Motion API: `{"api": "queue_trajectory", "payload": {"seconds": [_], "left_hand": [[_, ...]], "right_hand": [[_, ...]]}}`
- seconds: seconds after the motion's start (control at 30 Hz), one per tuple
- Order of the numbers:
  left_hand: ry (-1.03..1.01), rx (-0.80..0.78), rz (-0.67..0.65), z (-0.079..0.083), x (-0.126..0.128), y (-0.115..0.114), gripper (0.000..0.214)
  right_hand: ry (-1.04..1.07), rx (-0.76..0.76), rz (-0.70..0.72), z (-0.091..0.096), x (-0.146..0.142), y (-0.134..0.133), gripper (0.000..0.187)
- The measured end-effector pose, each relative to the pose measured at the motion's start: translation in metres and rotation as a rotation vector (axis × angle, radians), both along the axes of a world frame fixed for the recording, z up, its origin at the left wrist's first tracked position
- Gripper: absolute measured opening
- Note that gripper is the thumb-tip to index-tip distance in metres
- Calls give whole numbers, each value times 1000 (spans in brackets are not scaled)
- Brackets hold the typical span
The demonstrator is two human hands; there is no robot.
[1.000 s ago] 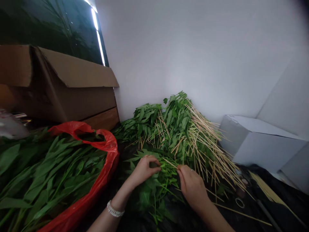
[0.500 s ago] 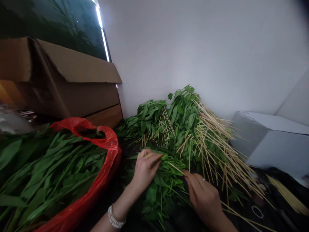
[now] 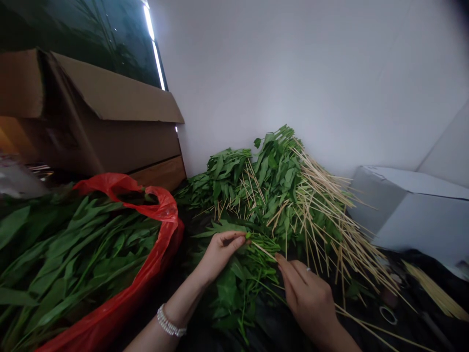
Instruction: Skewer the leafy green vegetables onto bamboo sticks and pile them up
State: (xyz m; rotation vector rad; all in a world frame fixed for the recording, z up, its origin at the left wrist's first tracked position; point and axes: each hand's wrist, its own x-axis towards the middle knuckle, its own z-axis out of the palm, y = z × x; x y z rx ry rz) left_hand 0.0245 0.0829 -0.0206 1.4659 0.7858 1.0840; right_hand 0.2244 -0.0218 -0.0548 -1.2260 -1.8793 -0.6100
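My right hand (image 3: 308, 291) is closed on a thin bamboo skewer (image 3: 264, 251), which points left and up towards my other hand. Between thumb and forefinger, my left hand (image 3: 220, 252) pinches the end of a green leafy stem (image 3: 248, 235) that looks like water spinach. The skewer's tip meets this stem at the left fingertips; whether it has gone in I cannot tell. Under both hands lies a loose bunch of the same greens (image 3: 234, 293), cut stem ends towards the right.
Skewered greens (image 3: 278, 166) are heaped against the wall, their skewers (image 3: 337, 215) jutting right. A red plastic bag (image 3: 161, 234) full of leaves stands left, before a cardboard box (image 3: 120, 142). At right are a white box (image 3: 421, 210), spare skewers (image 3: 436, 288) and a tape roll (image 3: 388, 315).
My left hand has turned so that its thumb shows, pinching the stem. The skewer in my right hand has shifted slightly left, its tip now at the left fingertips.
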Motion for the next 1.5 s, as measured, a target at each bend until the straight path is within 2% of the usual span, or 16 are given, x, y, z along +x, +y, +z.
{"api": "queue_trajectory", "payload": {"seconds": [0.07,0.13,0.5,1.03,1.27,1.5], "left_hand": [[-91,-99,-10,-2,2,-1,26],[-132,-132,-28,-3,4,-3,24],[-135,-150,-64,-4,7,-5,20],[-75,-153,24,-6,9,-7,25],[-116,-166,-71,-7,4,-3,23],[-56,-136,-127,-8,6,-7,21]], "right_hand": [[-16,9,-1,0,-1,-1,33],[-30,18,-9,1,-1,-1,34],[-45,14,-32,-2,-3,-1,33],[-50,-18,-92,-3,-10,-4,33],[-27,2,-76,0,-13,-5,32],[-6,-15,-41,-1,-18,-6,34]]}}
